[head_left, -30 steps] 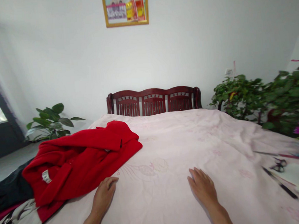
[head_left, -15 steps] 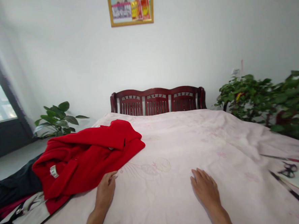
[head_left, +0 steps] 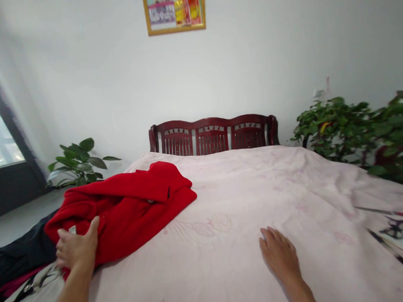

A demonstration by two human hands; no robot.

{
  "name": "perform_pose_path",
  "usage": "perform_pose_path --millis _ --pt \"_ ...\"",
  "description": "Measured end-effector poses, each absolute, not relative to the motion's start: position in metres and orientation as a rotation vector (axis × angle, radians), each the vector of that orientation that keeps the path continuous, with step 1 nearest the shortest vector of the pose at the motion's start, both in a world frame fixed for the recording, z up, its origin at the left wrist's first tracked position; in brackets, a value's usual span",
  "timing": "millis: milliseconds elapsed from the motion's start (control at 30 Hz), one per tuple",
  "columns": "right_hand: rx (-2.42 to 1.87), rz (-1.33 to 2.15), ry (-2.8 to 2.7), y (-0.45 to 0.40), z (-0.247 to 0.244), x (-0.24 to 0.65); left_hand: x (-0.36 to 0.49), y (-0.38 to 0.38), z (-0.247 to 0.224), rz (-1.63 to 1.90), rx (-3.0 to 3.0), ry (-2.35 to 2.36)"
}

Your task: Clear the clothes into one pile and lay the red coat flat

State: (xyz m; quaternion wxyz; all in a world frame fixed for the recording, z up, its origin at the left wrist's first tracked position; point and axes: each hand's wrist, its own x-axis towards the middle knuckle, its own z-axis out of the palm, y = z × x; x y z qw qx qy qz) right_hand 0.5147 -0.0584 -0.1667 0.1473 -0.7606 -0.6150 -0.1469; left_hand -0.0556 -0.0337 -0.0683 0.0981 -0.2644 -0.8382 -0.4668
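Observation:
A red coat (head_left: pixel 133 205) lies loosely folded on the left part of a pale pink sheet (head_left: pixel 201 260). My left hand (head_left: pixel 78 245) is over the coat's near left end, by its white label, thumb apart from the fingers; whether it presses on the cloth I cannot tell. Flat on the sheet, right of the middle, rests my right hand (head_left: pixel 279 253), its fingers stretched out and holding nothing. Dark trousers-like cloth (head_left: pixel 23 255) and a black and white garment (head_left: pixel 39 295) lie beside and partly under the coat.
At the right edge lie scissors (head_left: pixel 393 227), a black-handled knife (head_left: pixel 399 255) and a long thin tool with a red end (head_left: pixel 389 211). Behind the sheet stands a dark red wooden backrest (head_left: pixel 211 139). Leafy plants flank it, left (head_left: pixel 81 163) and right (head_left: pixel 343 124).
My left hand has moved left from the sheet beside the coat to above the coat's label end, its fingers spreading. My right hand stays on the sheet.

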Motion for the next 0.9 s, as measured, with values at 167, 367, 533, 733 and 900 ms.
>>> perform_pose_path --millis 167,367,533,733,900 --pt "-2.179 -0.441 -1.778 -0.057 -0.170 0.517 -0.070 0.003 -0.040 -1.296 -0.570 -2.722" --pt "-2.168 -0.452 -1.760 -0.055 -0.175 0.518 -0.073 0.014 -0.029 -1.397 -0.520 -2.686" --pt "-2.137 -0.414 -1.774 -0.056 -0.172 0.517 -0.076 0.008 -0.010 -1.719 -0.573 -2.545" --pt "-2.032 -0.271 -1.702 -0.052 -0.182 0.521 -0.007 0.011 0.009 -1.876 -1.302 -1.934" --pt "-1.619 -0.085 -1.718 -0.038 -0.167 0.484 0.087 -0.028 -0.008 -1.456 -2.442 -1.466"
